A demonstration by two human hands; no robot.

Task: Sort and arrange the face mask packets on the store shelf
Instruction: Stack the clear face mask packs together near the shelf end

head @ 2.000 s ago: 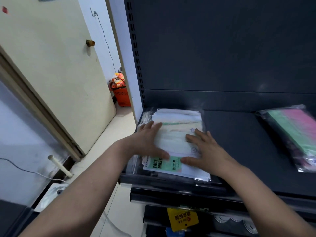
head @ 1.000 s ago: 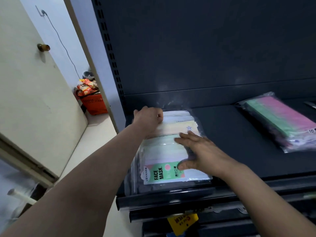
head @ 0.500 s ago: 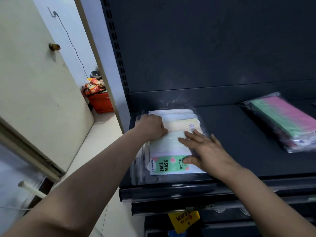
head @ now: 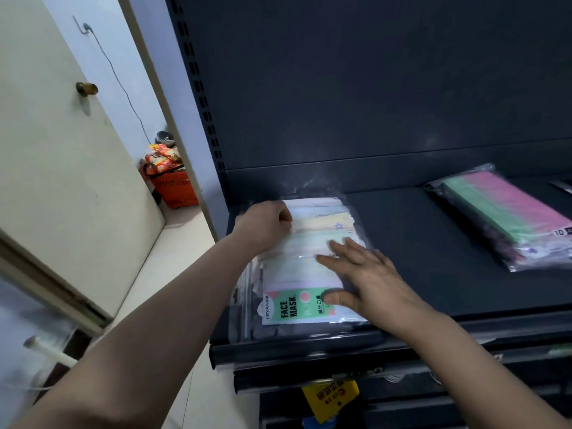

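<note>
on the shelf (head: 418, 249), right hand (head: 368, 280) presses mask packets (head: 297, 270).

Two hands (head: 266, 226) (head: 368, 274), two piles of mask packets (head: 305, 267) (head: 507, 218), one shelf (head: 418, 258), one orange basket (head: 175, 188).

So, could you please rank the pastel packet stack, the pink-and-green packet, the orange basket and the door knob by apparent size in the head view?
1. pastel packet stack, only narrowly
2. pink-and-green packet, cut off by the frame edge
3. orange basket, farther away, so true size unsure
4. door knob
</note>
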